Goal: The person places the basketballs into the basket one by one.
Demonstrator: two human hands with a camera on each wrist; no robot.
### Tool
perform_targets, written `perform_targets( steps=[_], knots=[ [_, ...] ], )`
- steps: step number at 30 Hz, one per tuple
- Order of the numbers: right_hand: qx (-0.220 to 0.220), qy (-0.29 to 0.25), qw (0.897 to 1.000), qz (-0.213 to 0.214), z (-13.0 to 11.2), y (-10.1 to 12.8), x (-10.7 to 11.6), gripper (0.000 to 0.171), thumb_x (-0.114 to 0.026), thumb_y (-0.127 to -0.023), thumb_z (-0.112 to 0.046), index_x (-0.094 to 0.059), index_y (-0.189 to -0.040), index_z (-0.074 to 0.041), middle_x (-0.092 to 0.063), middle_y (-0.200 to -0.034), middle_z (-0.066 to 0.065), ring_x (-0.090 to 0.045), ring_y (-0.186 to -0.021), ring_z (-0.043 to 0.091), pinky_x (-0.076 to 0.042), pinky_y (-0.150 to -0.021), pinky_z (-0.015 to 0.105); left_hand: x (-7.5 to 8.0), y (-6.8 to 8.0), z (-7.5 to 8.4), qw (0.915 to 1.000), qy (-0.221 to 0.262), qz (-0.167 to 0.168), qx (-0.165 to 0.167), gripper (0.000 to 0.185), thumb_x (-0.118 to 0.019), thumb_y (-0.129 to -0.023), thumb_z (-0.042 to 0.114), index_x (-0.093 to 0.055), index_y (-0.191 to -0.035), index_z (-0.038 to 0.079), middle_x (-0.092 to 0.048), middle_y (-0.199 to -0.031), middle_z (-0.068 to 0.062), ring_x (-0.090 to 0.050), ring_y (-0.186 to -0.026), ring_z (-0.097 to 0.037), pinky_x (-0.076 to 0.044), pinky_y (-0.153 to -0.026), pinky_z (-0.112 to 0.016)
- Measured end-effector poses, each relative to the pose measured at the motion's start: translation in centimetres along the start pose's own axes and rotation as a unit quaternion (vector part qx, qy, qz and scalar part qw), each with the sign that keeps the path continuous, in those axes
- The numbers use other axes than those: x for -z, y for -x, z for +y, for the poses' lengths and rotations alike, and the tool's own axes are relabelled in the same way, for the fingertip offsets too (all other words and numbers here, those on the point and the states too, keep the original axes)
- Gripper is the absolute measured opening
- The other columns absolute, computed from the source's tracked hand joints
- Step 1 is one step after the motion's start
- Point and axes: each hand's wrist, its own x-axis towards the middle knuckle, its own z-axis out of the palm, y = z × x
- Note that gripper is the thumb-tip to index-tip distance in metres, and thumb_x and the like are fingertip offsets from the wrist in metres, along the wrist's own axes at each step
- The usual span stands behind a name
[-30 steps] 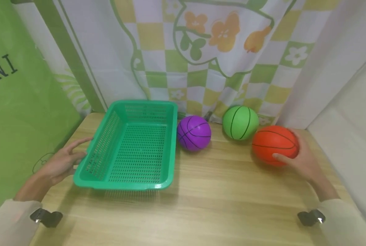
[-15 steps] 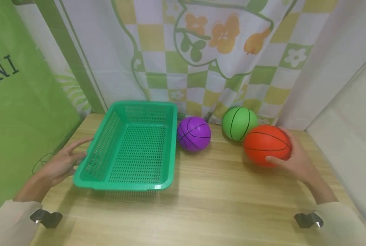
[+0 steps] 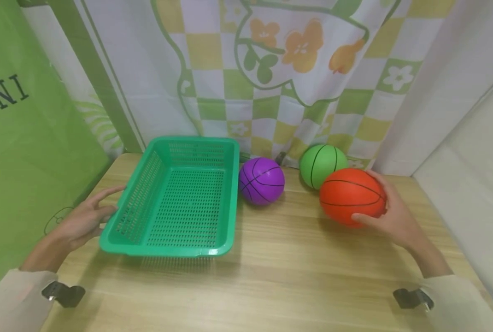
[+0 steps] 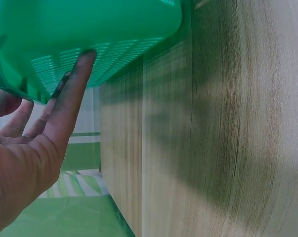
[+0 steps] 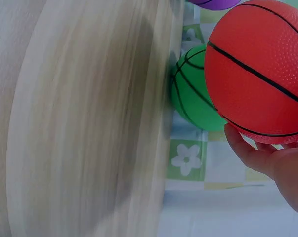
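Left hand [image 3: 82, 220] rests fingers [image 4: 74, 84] straight against the green basket [image 3: 180, 196] left wall, bracing it near the worktop [image 3: 271, 272] edge. Purple ball [image 3: 261, 180] sits just beside the basket, green ball [image 3: 319, 162] behind. Right hand [image 3: 389, 216] cups the orange ball [image 3: 351, 196], fingers curled round it, lifted. Best carry it high over the purple ball; open worktop in front.

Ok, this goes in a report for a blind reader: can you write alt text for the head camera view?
A person's right hand grips an orange ball above a wooden table, with a green ball and a purple ball nearby. The left hand rests against the side of an empty green basket.
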Motion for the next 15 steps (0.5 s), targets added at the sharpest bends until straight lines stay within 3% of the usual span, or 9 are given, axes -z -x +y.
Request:
perform_targets(
  steps=[2,5,9,12,15],
  knots=[
    [0.008,0.005,1.000,-0.001,-0.4,-0.1,-0.1,0.105,-0.086,-0.079,-0.013,-0.021,-0.160,-0.023,-0.032,-0.152,0.023,-0.043,-0.123,0.048,-0.050,-0.090,0.060,-0.1,0.1,0.1,1.0000,-0.003,0.001,0.000,0.065,-0.044,-0.108,0.011,-0.008,-0.162,0.015,-0.067,-0.118,-0.006,-0.069,-0.102,-0.026,-0.060,-0.082,-0.047],
    [0.023,0.009,1.000,0.000,-0.9,-0.2,-0.4,0.105,-0.087,-0.077,-0.011,-0.024,-0.160,-0.024,-0.034,-0.152,0.019,-0.044,-0.123,0.043,-0.050,-0.087,0.034,-0.1,0.1,0.1,1.0000,-0.004,0.002,-0.001,0.065,-0.044,-0.108,0.011,-0.008,-0.162,0.015,-0.068,-0.118,-0.006,-0.069,-0.101,-0.026,-0.060,-0.082,-0.048],
    [0.035,0.000,0.999,0.012,-1.5,-0.2,-1.0,0.106,-0.089,-0.074,-0.006,-0.028,-0.158,-0.027,-0.035,-0.153,0.009,-0.046,-0.121,0.023,-0.046,-0.083,0.014,-0.1,0.1,0.1,1.0000,-0.006,0.004,0.003,0.065,-0.044,-0.108,0.011,-0.007,-0.162,0.014,-0.067,-0.118,-0.006,-0.069,-0.101,-0.026,-0.060,-0.082,-0.048],
    [0.042,-0.008,0.999,0.016,-2.0,-0.2,-1.3,0.106,-0.089,-0.073,-0.004,-0.030,-0.157,-0.028,-0.035,-0.153,0.004,-0.046,-0.117,0.012,-0.048,-0.081,0.014,0.0,0.1,0.1,0.9999,-0.012,0.005,0.006,0.065,-0.043,-0.108,0.011,-0.006,-0.162,0.014,-0.067,-0.118,-0.007,-0.069,-0.102,-0.026,-0.060,-0.082,-0.048],
    [0.046,-0.013,0.999,0.010,-2.5,-0.2,-1.5,0.105,-0.089,-0.073,-0.005,-0.030,-0.157,-0.029,-0.035,-0.153,0.006,-0.048,-0.117,0.017,-0.050,-0.081,0.016,0.0,0.1,0.1,0.9999,-0.014,0.006,0.007,0.065,-0.044,-0.108,0.011,-0.006,-0.162,0.013,-0.067,-0.117,-0.009,-0.069,-0.100,-0.027,-0.060,-0.082,-0.049]
  ],
)
